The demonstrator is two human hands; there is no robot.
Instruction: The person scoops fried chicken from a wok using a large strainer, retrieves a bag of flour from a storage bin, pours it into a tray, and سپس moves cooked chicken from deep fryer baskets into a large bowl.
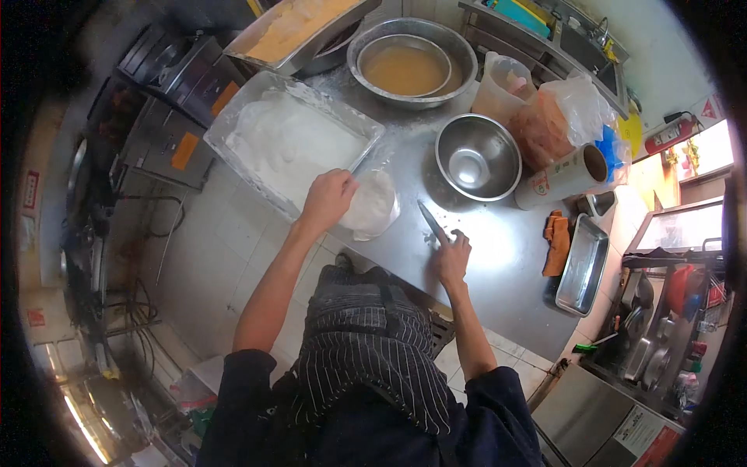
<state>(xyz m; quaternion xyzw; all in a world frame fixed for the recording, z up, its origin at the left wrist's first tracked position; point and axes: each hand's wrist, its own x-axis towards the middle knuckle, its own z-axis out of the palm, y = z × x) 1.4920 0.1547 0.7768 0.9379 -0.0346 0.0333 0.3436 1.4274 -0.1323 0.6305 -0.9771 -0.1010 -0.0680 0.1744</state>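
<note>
My right hand (453, 257) grips a knife (430, 219) low over the steel table (496, 298), its blade pointing away from me. Small wet bits lie on the metal near the blade. My left hand (332, 195) is curled at the near right edge of a large clear tub (373, 131) of white powder (297, 146); whether its fingers hold anything I cannot tell. Right beside that hand lies a clear plastic bag (372, 204) with white powder in it. An empty steel mixing bowl (478, 157) stands beyond the knife.
Behind stand a large metal basin (411, 96) with a bowl of cloudy liquid (405, 70) and a tray of yellow crumbs (297, 26). To the right are a plastic pitcher (502, 87), a paper roll (554, 181), an orange cloth (557, 242) and a steel pan (583, 265).
</note>
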